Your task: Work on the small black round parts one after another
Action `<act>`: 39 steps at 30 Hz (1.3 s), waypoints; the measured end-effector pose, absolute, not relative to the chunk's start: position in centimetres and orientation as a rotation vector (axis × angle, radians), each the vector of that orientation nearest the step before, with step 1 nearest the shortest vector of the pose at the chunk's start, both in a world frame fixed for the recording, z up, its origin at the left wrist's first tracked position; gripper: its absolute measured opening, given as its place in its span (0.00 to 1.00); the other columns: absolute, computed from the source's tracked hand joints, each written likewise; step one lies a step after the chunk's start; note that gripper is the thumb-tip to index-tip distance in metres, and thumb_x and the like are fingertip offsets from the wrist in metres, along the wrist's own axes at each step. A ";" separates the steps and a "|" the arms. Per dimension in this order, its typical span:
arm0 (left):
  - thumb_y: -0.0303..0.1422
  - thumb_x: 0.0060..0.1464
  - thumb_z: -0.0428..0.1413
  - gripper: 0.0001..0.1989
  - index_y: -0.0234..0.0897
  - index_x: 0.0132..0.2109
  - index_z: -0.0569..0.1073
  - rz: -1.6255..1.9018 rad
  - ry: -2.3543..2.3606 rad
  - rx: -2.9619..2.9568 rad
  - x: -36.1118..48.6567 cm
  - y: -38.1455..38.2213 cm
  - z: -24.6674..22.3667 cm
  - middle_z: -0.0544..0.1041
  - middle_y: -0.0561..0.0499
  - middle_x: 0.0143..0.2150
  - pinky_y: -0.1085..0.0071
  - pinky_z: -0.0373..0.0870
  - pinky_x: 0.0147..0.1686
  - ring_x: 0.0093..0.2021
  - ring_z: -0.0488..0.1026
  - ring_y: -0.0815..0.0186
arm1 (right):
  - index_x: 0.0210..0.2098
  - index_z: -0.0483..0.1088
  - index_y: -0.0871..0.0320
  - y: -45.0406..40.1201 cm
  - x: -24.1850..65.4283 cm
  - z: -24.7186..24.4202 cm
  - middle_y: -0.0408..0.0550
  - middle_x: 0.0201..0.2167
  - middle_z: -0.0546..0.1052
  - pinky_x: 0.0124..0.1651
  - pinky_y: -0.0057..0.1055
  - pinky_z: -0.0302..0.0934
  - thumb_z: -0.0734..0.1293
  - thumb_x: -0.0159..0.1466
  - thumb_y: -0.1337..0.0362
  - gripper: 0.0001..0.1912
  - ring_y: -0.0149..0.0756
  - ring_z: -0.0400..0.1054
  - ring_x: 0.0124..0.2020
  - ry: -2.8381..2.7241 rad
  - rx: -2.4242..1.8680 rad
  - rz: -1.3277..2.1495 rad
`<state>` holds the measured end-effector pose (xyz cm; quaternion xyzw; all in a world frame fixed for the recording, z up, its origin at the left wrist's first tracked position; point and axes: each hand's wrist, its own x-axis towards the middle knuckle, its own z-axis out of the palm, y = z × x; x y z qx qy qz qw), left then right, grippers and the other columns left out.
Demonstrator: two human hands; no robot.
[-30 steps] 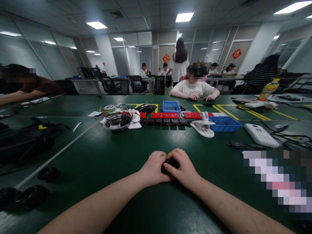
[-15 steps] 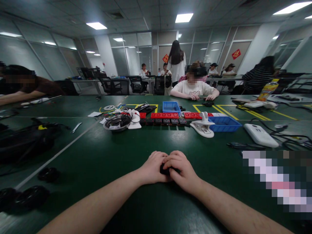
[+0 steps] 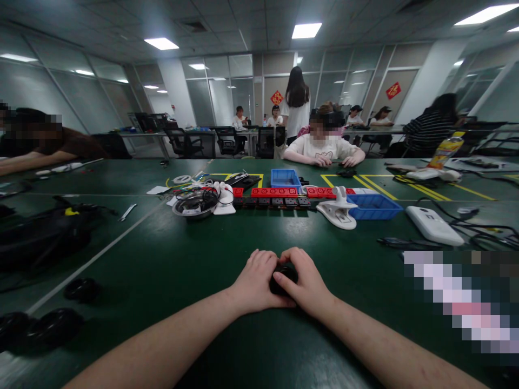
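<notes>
While the left hand (image 3: 257,282) cups a black round part (image 3: 288,272) from its left, the right hand (image 3: 310,281) has it from the right, thumb across the top. Fingers on both hands clamped round the part; far-side fingertip contact hidden, can't tell. Part is mid-desk, just this side of center; can't tell if it touches the green desk (image 3: 211,254). Beyond it: metal bowl (image 3: 190,216) heaped with cables, red strip (image 3: 274,192), white clip (image 3: 339,213) just beside a blue bin (image 3: 377,208). Wrench (image 3: 127,212) lies off left, well apart.
</notes>
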<state>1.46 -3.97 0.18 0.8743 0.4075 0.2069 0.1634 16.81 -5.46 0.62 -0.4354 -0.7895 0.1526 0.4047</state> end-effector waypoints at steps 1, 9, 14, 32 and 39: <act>0.52 0.33 0.60 0.32 0.38 0.42 0.64 0.593 1.179 2.502 1.5 -4.0 0.1 0.67 0.48 0.42 0.50 0.49 0.56 0.47 0.64 0.55 | 0.31 0.62 0.58 -5.4 16.8 0.6 0.47 0.29 0.67 0.36 0.36 0.56 0.62 0.57 0.55 0.12 0.38 0.60 0.32 -1.996 -1.111 0.385; 0.52 0.33 0.59 0.30 0.37 0.41 0.64 0.619 1.345 2.506 2.2 -4.8 -0.3 0.66 0.49 0.39 0.50 0.49 0.56 0.45 0.64 0.55 | 0.28 0.61 0.58 -5.3 16.7 0.6 0.45 0.28 0.66 0.34 0.34 0.56 0.66 0.54 0.58 0.11 0.36 0.59 0.31 -2.034 -1.169 0.349; 0.44 0.36 0.60 0.22 0.38 0.38 0.65 0.595 1.400 2.484 2.1 -4.8 -0.2 0.66 0.50 0.38 0.50 0.48 0.57 0.44 0.64 0.56 | 0.28 0.62 0.57 -5.3 16.6 0.7 0.45 0.28 0.67 0.35 0.35 0.56 0.66 0.55 0.60 0.09 0.37 0.60 0.32 -2.043 -1.186 0.354; 0.40 0.38 0.62 0.24 0.37 0.44 0.67 0.535 1.033 2.445 0.9 -3.3 0.5 0.67 0.47 0.45 0.60 0.59 0.50 0.47 0.62 0.57 | 0.32 0.67 0.56 -5.9 17.1 1.6 0.45 0.32 0.72 0.45 0.40 0.54 0.58 0.53 0.72 0.10 0.39 0.61 0.38 -2.092 -0.776 0.491; 0.43 0.35 0.62 0.31 0.38 0.46 0.62 0.655 1.143 2.417 1.4 -4.0 0.3 0.66 0.47 0.46 0.56 0.60 0.51 0.48 0.64 0.56 | 0.32 0.66 0.57 -5.7 16.9 1.4 0.48 0.32 0.71 0.43 0.40 0.55 0.60 0.58 0.67 0.05 0.39 0.62 0.37 -2.060 -0.884 0.463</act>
